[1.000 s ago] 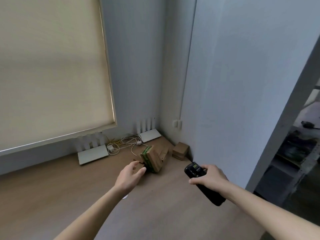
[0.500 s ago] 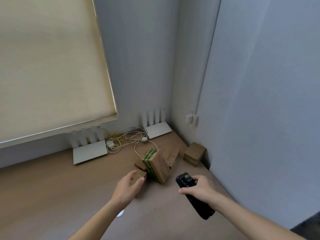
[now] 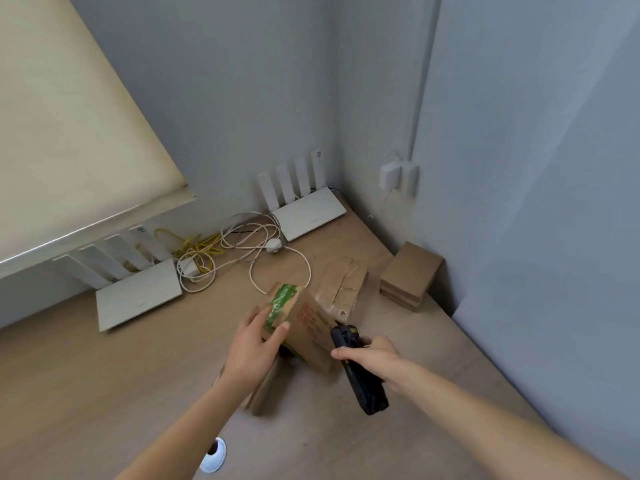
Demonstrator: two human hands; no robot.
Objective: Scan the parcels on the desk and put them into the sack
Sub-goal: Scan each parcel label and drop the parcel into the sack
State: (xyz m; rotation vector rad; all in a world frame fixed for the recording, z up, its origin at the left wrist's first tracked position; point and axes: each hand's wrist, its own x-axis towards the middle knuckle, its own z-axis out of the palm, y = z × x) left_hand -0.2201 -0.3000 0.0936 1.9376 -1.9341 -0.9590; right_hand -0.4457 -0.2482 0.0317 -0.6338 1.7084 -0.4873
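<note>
Now the left hand point(image 3: 254, 348) has closed onto the green-taped parcel point(image 3: 299, 323), right hand point(image 3: 372, 358) gripping the scanner point(image 3: 360, 372).
Early going: other parcels wait on the counter point(image 3: 104, 393), no sack in sight.

Grey walls point(image 3: 519, 168), cream blind point(image 3: 69, 133), wooden desk point(image 3: 86, 393).

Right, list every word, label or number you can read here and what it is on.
Nothing reads clearly.
Green-taped parcel, gripped by the left hand: red stamp and print, too blurred.
Scanner in the right hand: yellowish mark, illegible.
Router antennas: small labels, too small.
</note>
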